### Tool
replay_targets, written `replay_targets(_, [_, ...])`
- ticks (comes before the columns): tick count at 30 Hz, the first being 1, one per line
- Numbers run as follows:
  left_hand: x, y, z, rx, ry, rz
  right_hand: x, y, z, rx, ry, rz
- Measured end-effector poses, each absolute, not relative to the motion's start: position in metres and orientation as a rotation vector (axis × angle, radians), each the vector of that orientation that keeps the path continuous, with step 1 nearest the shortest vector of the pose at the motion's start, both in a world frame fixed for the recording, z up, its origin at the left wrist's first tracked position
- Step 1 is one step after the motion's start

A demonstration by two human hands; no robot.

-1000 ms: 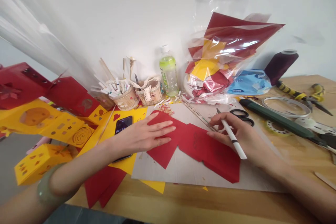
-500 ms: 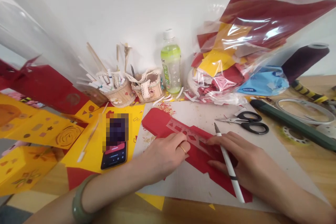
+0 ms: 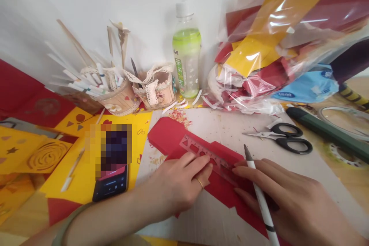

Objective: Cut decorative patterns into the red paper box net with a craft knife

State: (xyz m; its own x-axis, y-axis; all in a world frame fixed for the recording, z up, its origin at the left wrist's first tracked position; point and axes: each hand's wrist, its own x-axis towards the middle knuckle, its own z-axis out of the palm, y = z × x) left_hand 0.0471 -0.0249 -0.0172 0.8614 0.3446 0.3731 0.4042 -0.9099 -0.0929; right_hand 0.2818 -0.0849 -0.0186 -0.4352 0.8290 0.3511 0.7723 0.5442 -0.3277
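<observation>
left grip (image 3: pixel 187 178) pinched at the stencil (image 3: pixel 188 144), right grip (image 3: pixel 300 196) around a marker (image 3: pixel 261 196); phone (image 3: pixel 111 189) and scissors (image 3: pixel 281 135) flank them.

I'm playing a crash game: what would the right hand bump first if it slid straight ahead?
Sliding over the ruler, probably the left hand, though depth is unclear.

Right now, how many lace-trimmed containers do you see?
2: the left container, holding pens, and the right container, between it and the bottle. Others may be hidden.

left grip (image 3: pixel 184 182) touches stencil (image 3: pixel 189 145) on red card (image 3: pixel 167 133) | right grip (image 3: pixel 296 194) holds pen (image 3: pixel 259 188)
</observation>
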Motion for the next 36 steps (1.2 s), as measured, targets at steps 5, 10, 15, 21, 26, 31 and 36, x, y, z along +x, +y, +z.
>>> replay_targets(5, [0.0459,-0.0246,-0.0136,-2.897,-0.537,-0.42,0.283,-0.0864,-0.0194,-1.304,-2.336,0.139])
replay_targets(10, [0.0465,-0.026,-0.013,-2.936,-0.591,-0.397,0.2808,-0.0844,-0.0192,-1.324,-2.324,0.116])
replay_targets(15, [0.0468,-0.0261,-0.0112,-2.949,-0.595,-0.369,0.2816,-0.0878,-0.0231,-1.335,-2.304,0.107])
replay_targets(21, [0.0455,-0.0278,-0.0143,-2.96,-0.6,-0.304,0.2801,-0.0893,-0.0204,-1.371,-2.284,0.171])
replay_targets(26, [0.0461,-0.0285,-0.0144,-2.946,-0.603,-0.319,0.2775,-0.0865,-0.0198,-1.367,-2.277,0.178])
replay_targets(31, [0.0478,-0.0274,-0.0096,-2.911,-0.623,-0.408,0.2781,-0.0868,-0.0195,-1.369,-2.303,0.167])
replay_targets(36, [0.0477,-0.027,-0.0092,-2.897,-0.608,-0.408,0.2783,-0.0876,-0.0189,-1.36,-2.305,0.159])
